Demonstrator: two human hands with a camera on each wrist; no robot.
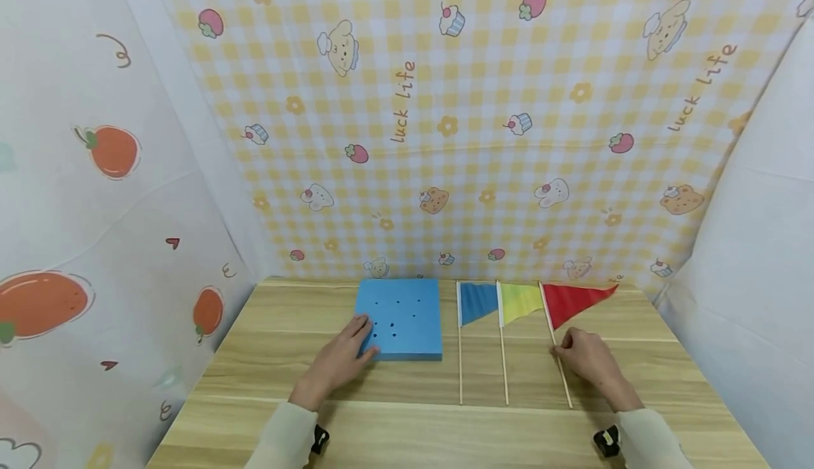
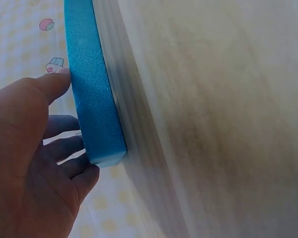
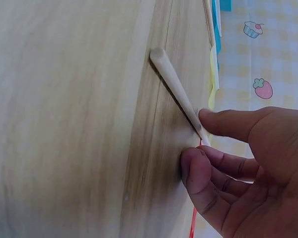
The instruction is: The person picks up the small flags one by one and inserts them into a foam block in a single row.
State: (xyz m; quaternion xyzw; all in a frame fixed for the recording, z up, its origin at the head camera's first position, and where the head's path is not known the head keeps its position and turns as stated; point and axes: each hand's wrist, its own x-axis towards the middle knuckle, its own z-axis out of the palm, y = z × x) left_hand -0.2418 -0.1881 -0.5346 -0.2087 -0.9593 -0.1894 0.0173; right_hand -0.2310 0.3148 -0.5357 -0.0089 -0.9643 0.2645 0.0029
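A blue foam block [image 1: 410, 321] with several small holes in its top lies on the table. My left hand [image 1: 343, 356] rests on its left near corner, fingers fairly straight; the left wrist view has the thumb and fingertips along the block's edge [image 2: 97, 94]. To the right of the block lie three pennants on thin wooden sticks: a blue flag [image 1: 477, 303], a yellow flag [image 1: 519, 303] and a red flag [image 1: 575, 303]. With thumb and curled index finger, my right hand [image 1: 588, 356] pinches the red flag's stick [image 3: 175, 87] below the cloth, the stick's lower end on the tabletop.
The wood-grain table [image 1: 407, 437] ends at the back against a yellow checked cloth [image 1: 470, 172] with cartoon prints. White cloths hang at the left [image 1: 127, 208] and right [image 1: 757, 243] sides. A black strap device [image 1: 606, 441] sits at the right wrist.
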